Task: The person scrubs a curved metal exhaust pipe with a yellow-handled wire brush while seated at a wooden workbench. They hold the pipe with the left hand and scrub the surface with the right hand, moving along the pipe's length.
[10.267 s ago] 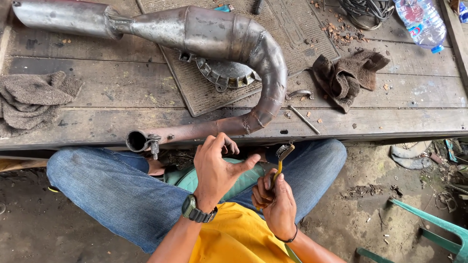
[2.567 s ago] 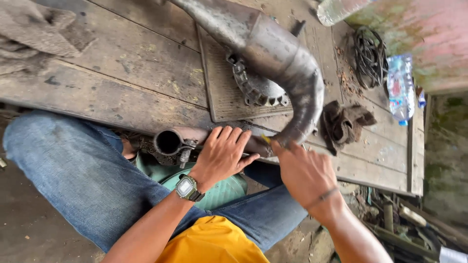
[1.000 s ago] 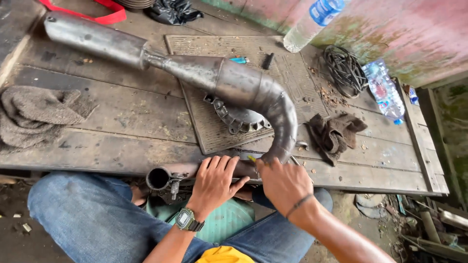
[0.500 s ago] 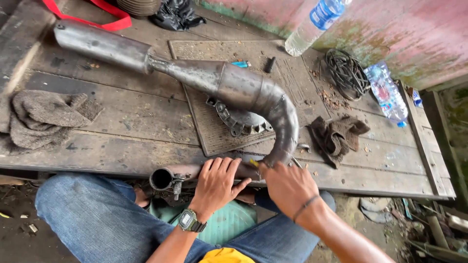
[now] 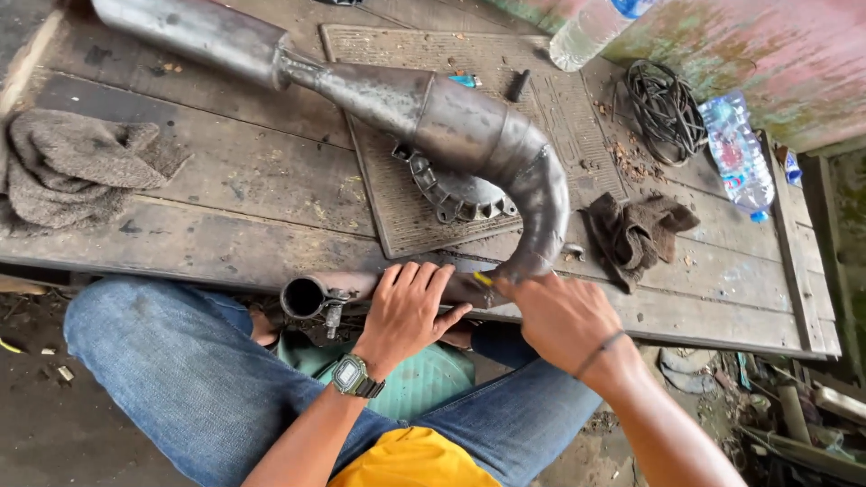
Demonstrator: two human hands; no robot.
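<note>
**Exhaust pipe at counter edge: slip risks and containers**

Hand state. Left hand lies flat, fingers spread, pressing on the exhaust pipe where its lower run follows the near edge of the counter; nothing is gripped. Right hand is closed round a small yellow-tipped tool, tip just left of the knuckles, touching the pipe near the bend. Tool type: cannot tell.

Position of pipe. Open end sits left of the left hand, over the person's lap. The bend rises just beyond the right hand; the body runs away up-left across a ribbed mat.

Risks (judgement).
- Pipe is round and held by palm pressure only; a hard push w/ the tool may roll it off the edge.
- Tool tip works close to the left fingers; a slip may strike them.
- Toothed metal ring under the pipe, beyond the left hand, may shift if the pipe moves.

Containers. Two clear plastic bottles: one far beyond the right hand, one lying to its right. Contents: approx. empty or clear liquid; cannot tell.
</note>
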